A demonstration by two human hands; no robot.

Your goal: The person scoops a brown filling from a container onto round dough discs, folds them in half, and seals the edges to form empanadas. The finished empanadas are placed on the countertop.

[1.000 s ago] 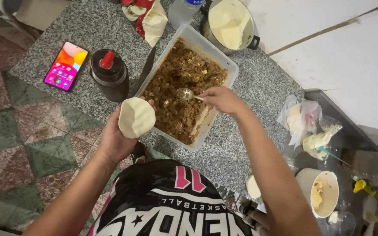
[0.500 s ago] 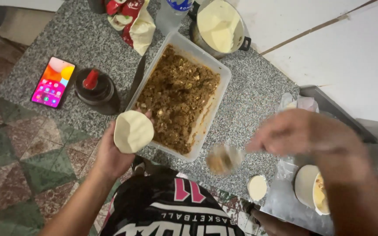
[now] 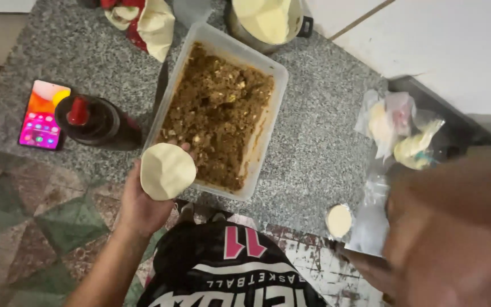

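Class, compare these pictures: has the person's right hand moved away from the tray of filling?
Yes. The right hand, earlier over the filling tray, has swung off to the tray's right, close to the camera and blurred.

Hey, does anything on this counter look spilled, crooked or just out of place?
Nothing spilled. The phone lies by the counter edge, screen lit, beside the dark bottle. The left hand holds a dough disc.
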